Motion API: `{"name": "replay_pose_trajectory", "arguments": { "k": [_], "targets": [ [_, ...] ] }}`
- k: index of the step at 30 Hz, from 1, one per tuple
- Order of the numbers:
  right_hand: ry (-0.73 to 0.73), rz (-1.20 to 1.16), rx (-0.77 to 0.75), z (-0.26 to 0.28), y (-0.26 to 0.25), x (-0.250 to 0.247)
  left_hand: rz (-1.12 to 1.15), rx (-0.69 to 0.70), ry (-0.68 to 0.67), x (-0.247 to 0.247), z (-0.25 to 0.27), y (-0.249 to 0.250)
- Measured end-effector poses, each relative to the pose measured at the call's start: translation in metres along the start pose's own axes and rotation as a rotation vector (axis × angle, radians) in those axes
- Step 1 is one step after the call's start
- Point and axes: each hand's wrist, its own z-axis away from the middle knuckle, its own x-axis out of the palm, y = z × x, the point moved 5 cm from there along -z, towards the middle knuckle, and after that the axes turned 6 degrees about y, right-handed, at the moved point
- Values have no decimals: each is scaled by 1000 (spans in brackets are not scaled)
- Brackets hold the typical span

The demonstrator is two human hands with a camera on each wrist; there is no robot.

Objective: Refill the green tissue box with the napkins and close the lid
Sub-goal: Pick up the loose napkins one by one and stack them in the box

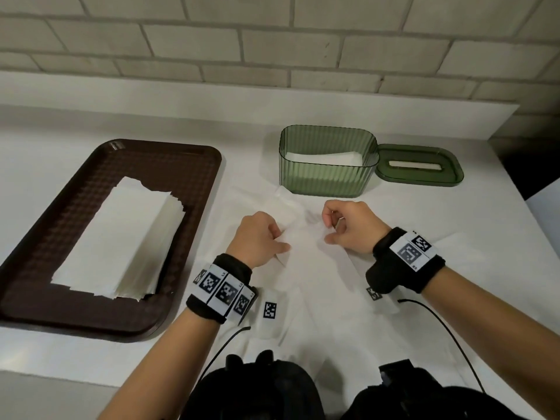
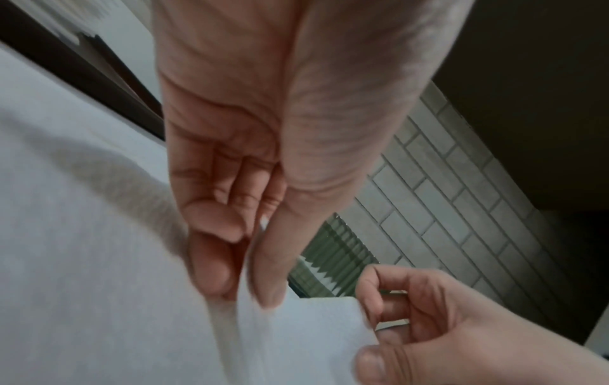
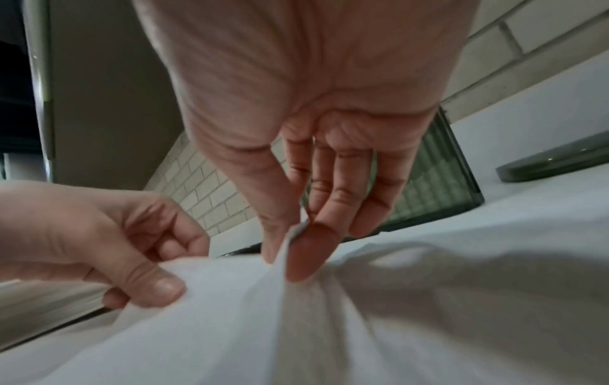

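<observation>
- A translucent green ribbed plastic tissue box [image 1: 328, 168] stands open and upright on the white surface [image 1: 60, 353], a low layer of white napkins [image 1: 325, 157] lying inside it.
- Its green lid with a long dispensing slot [image 1: 419, 166] lies flat on the surface, touching the box's right side.
- Just in front of the box, a single white paper napkin [image 1: 298, 221] is lifted off the surface between the two hands.
- The left hand [image 1: 260, 237] pinches the napkin's left edge between thumb and curled fingers [image 2: 211, 265], as the left wrist view shows.
- The right hand [image 1: 348, 225] pinches the napkin's right part between thumb and forefinger, the other fingers [image 3: 372, 198] loosely extended; the sheet bunches into folds beneath the grip.
- More white paper lies spread on the surface under the hands, in front of the box.
- A dark brown rectangular plastic tray [image 1: 188, 183] sits well to the left of the box, carrying a fanned stack of white folded napkins [image 1: 121, 244].
- Black wristbands with printed square markers [image 1: 224, 291] wrap both wrists.
- A pale brick wall [image 1: 272, 40] rises behind the box.
</observation>
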Motion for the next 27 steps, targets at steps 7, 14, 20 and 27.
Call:
{"name": "replay_pose_trajectory", "arguments": {
  "k": [7, 14, 20, 27],
  "targets": [
    [92, -90, -112, -2, -14, -16, 213, 106, 97, -17, 6, 15],
    [72, -164, -308, 6, -41, -32, 470, 171, 155, -42, 1, 21],
    [153, -181, -378, 8, -42, -41, 416, 306, 43, -42, 3, 26],
    [162, -117, -385, -1, -34, -36, 450, 336, -51, -37, 11, 28]
  ]
}}
